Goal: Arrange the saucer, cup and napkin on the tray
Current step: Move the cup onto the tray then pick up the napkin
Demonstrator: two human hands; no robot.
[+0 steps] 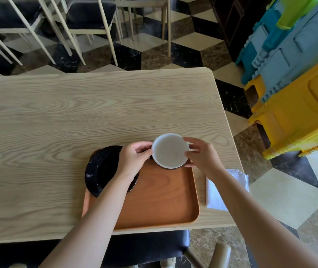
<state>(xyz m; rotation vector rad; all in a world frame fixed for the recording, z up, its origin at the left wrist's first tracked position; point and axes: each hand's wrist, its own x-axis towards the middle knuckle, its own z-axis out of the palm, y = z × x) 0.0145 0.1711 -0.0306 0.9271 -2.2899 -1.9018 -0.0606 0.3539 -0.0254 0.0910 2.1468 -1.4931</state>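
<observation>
A white round cup (170, 150) with a pale inside is held between both hands over the far right corner of the orange-brown wooden tray (160, 198). My left hand (133, 159) grips its left rim and my right hand (202, 155) grips its right rim. A black saucer (101, 169) lies on the tray's far left corner, hanging over the tray's edge, partly hidden by my left wrist. A folded white napkin (217, 192) lies on the table just right of the tray, partly under my right forearm.
The tray sits at the near edge of a light wooden table (77, 113). A dark chair seat (146, 246) is below the table edge. Chairs (88, 18) stand beyond the table. Stacked coloured plastic stools (297, 74) are at the right.
</observation>
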